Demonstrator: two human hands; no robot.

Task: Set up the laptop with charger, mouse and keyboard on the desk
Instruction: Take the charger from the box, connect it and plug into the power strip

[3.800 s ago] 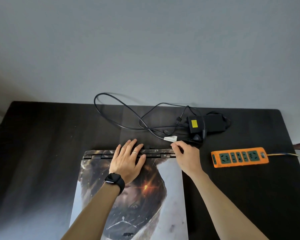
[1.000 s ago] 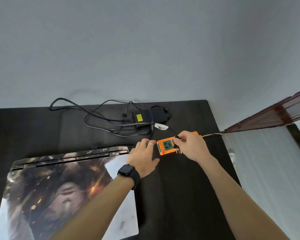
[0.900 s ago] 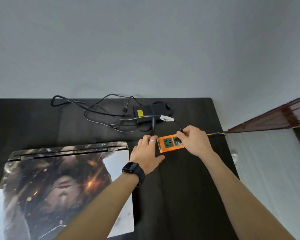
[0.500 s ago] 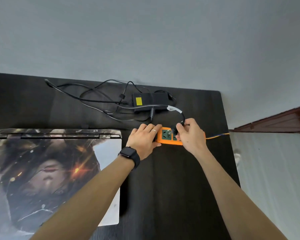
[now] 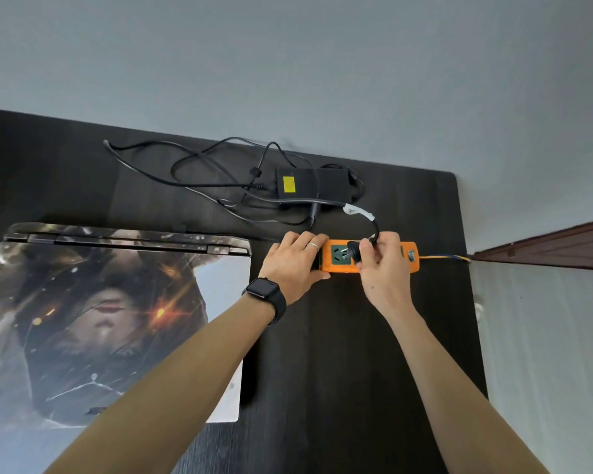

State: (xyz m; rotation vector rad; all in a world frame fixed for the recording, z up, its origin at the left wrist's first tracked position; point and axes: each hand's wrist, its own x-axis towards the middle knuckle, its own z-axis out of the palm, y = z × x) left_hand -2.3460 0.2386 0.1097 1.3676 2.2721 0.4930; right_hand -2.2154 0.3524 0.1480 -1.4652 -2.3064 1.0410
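No legible text — labels blurred

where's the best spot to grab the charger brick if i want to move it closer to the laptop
Take the charger brick across its two long sides, coming from above. It lies flat on the desk, a low rectangular block with cables leaving both short ends, so the long edges look like the clear ones for a grip. Avoid lifting by the cord: its plug is at the orange power strip in the right hand.

Orange power strip with green sockets, black charger brick with yellow label, dark desk
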